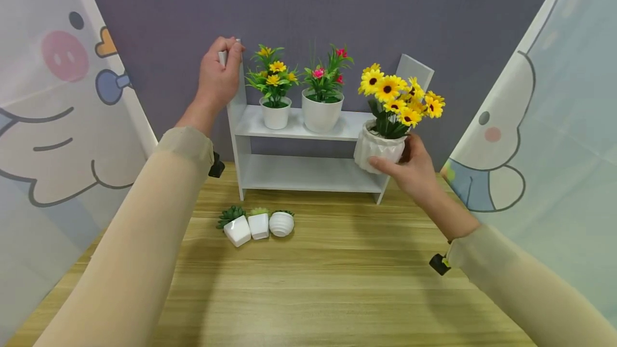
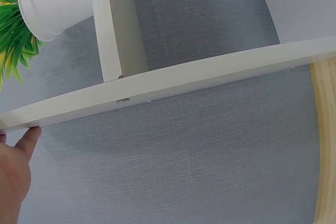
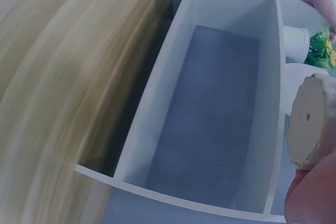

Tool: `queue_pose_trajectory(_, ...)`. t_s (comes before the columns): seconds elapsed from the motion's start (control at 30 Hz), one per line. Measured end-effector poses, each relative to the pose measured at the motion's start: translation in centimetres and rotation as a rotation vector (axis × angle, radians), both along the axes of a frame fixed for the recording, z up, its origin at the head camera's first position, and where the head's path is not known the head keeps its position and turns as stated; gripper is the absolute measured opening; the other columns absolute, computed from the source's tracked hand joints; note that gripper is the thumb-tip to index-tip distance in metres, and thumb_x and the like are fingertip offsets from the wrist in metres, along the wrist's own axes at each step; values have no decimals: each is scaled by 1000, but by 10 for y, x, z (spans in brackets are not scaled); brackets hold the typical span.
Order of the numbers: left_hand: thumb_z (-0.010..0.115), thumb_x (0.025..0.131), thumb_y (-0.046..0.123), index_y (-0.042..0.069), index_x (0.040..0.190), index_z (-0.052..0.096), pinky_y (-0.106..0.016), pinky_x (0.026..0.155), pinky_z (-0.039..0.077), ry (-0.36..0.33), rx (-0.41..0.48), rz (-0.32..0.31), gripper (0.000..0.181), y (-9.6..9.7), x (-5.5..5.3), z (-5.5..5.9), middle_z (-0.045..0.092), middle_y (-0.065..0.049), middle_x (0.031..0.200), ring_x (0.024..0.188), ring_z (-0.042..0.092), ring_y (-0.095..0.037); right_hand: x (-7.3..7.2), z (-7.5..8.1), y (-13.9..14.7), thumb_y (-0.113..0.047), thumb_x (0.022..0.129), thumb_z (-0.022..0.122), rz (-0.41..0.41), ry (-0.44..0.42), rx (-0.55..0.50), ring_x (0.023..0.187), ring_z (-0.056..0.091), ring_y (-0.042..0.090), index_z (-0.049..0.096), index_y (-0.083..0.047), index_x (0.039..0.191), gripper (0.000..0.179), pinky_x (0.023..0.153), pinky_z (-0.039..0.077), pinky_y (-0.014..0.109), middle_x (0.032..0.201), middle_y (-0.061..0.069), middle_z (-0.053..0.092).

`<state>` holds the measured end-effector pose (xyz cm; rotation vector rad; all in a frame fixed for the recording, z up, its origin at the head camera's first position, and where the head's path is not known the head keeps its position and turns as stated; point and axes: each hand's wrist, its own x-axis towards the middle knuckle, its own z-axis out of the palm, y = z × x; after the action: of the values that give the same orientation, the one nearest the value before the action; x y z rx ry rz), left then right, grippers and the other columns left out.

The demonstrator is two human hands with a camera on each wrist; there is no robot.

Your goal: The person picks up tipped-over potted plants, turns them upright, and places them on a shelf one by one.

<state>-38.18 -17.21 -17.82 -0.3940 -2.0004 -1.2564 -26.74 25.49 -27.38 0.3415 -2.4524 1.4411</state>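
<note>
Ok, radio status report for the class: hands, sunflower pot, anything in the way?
Left hand gripping left shelf panel. Right hand holding sunflower pot aloft, underside visible from right wrist. Pink-flowered pot on upper board to its left; no blockage visible.

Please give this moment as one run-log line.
left grip: holds rack | right grip: holds sunflower pot | upper shelf: two flowerpots | table: three succulents

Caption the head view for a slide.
Left hand grips the white shelf while the right hand holds potted yellow flowers.
</note>
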Motion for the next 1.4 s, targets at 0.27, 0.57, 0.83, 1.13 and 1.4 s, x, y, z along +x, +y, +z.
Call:
queue_pose_trajectory(0.27,48,117,39,21,102,56,-30,130,39,-2,-8,10,25,0,-1,-1,64,-12,146,159,43,-5,-10,11,-8,-45,97,83,-89,19,17,112,52,19,38,-8,160,86,82,51,20,134,3,54)
queue_pose_trajectory(0.57,48,117,40,21,102,56,-31,129,42,-16,-9,14,25,0,-1,-2,64,-11,150,159,43,-5,-27,16,-16,-50,97,81,-118,8,-9,116,54,18,37,-12,165,90,87,52,24,141,7,54)
queue_pose_trajectory(0.83,48,117,39,20,103,57,-31,130,40,-11,-3,10,25,-1,0,-1,64,-12,147,159,43,-6,-43,15,-24,-52,96,82,-131,-19,-24,130,53,28,35,-13,168,95,91,51,29,153,15,53)
queue_pose_trajectory(1.13,49,117,39,24,100,56,-30,128,42,-4,2,-3,24,-1,0,0,64,-12,145,159,43,-4,-57,17,-26,-58,94,81,-141,-58,-18,142,51,33,26,-9,172,107,110,51,46,162,17,49)
queue_pose_trajectory(1.4,49,117,37,22,99,56,-30,128,42,6,3,0,24,-1,0,0,65,-12,144,159,45,-6,-62,19,-33,-53,96,82,-156,-59,-69,148,50,32,23,-7,167,103,119,49,47,165,20,45)
